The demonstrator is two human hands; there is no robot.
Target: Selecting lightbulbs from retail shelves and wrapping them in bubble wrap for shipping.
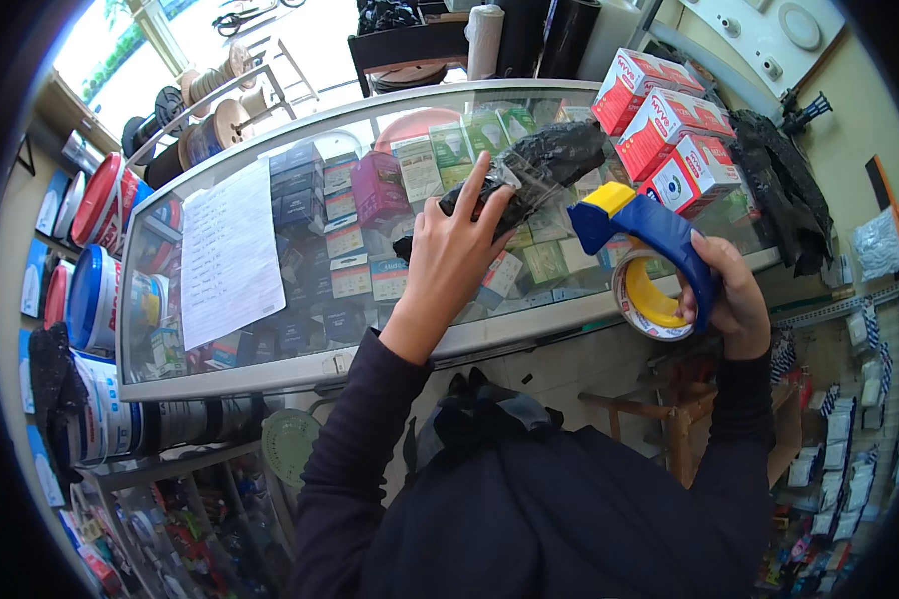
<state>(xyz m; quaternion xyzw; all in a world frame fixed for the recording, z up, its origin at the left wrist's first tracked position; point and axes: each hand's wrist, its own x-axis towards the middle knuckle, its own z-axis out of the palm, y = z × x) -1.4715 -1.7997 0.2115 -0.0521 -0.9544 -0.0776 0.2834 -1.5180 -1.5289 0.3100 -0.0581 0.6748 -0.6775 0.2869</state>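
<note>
My right hand (730,292) grips a blue tape gun (674,236) fitted with a roll of tape on a yellow core (648,292). Its yellow-topped cutting end points left, towards the bundle. Under my left hand (449,247) lies a long bundle wrapped in black plastic (562,153), flat on the glass counter (300,371). The left fingers are spread over the near part of the bundle and press on it. A clear, shiny strip of tape (532,183) crosses the plastic just beyond those fingers. What the black plastic contains is hidden.
Several red and white boxes (674,123) stand at the counter's right end, beside crumpled black plastic (783,187). A handwritten sheet (232,254) lies on the left. Light bulb boxes (487,131) show through the glass. Below right is a wooden stool (667,412); paint buckets (94,296) line the left.
</note>
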